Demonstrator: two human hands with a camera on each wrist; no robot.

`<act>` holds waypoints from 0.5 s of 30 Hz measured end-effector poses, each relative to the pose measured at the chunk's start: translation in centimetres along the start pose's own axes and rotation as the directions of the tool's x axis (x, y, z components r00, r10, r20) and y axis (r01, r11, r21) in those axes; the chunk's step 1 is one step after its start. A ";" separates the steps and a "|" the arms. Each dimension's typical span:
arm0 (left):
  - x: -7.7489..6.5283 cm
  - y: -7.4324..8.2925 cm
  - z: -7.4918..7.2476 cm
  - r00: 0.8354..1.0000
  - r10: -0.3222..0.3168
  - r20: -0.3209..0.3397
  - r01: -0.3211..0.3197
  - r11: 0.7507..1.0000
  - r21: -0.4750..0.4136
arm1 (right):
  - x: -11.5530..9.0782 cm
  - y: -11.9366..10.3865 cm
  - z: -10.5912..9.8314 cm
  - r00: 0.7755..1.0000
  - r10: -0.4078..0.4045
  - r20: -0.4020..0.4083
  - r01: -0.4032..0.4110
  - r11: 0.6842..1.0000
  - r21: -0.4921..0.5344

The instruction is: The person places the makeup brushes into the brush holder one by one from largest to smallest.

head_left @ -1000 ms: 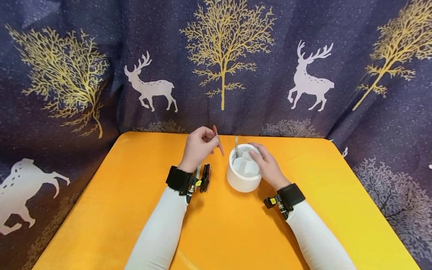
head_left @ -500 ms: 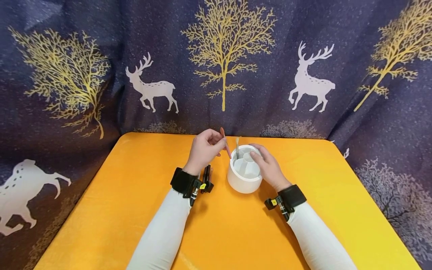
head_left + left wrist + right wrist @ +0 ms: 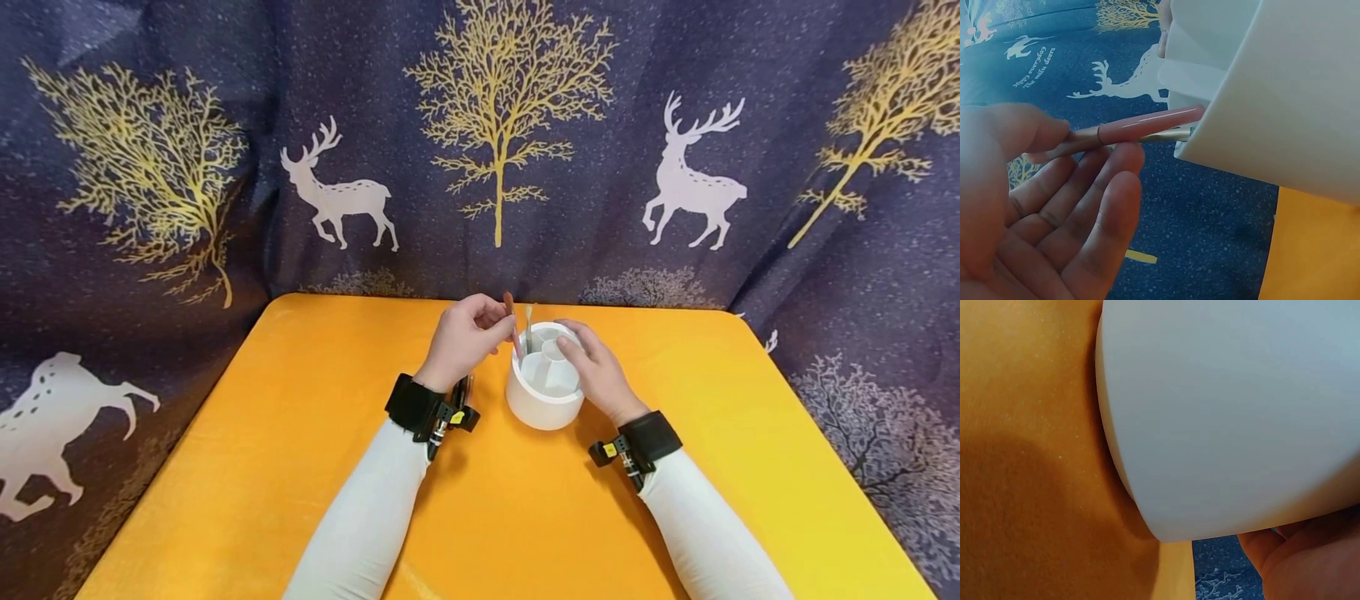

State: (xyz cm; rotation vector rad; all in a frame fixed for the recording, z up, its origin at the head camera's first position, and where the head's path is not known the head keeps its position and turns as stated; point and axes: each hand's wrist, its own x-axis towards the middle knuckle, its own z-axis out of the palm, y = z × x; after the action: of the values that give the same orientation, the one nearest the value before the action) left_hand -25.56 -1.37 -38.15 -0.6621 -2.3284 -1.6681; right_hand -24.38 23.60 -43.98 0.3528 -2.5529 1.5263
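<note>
In the head view my left hand (image 3: 463, 340) pinches a slim pink makeup brush (image 3: 1150, 124) by its copper-coloured part, between thumb and fingers. Its pink end points down and reaches inside the rim of a round white divided organizer (image 3: 546, 410). My right hand (image 3: 596, 371) grips the organizer's right side, thumb over the rim and fingers around the outside. Another thin brush (image 3: 528, 318), pale-tipped with a silvery shaft, stands in the left rear compartment. The organizer's wall (image 3: 1229, 419) fills most of the right wrist view.
Some dark, slim pen-like items (image 3: 463, 390) lie on the orange tabletop (image 3: 517, 508), partly hidden under my left wrist. A dark curtain (image 3: 465, 125) with deer and trees hangs right behind the table's back edge.
My left hand has moved right with the pink makeup brush, from left of the organizer to its rim, and the brush's lower end has gone inside. The right hand keeps its hold.
</note>
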 end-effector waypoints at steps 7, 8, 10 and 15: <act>0.0 -0.3 0.1 0.999 0.005 0.051 -0.009 0.997 0.073 | -0.1 -0.2 0.0 1.000 0.012 0.001 -0.012 1.000 -0.007; 0.0 -0.3 0.1 0.998 0.013 0.058 -0.018 0.997 0.081 | -0.1 -0.2 0.0 1.000 0.014 0.001 -0.014 1.000 -0.006; 0.0 -0.5 0.1 0.997 0.022 0.075 -0.029 0.995 0.098 | -0.1 -0.2 -0.1 1.000 0.015 0.001 -0.015 1.000 -0.005; -0.1 -0.6 0.1 0.994 0.018 0.110 -0.031 0.992 0.125 | 0.0 -0.2 0.0 1.000 0.009 0.009 -0.009 1.000 -0.004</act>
State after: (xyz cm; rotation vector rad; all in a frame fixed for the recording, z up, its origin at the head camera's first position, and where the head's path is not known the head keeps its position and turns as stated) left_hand -25.76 -1.44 -38.68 -0.7700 -2.4654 -1.4943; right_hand -24.32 23.55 -43.84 0.3485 -2.5673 1.5257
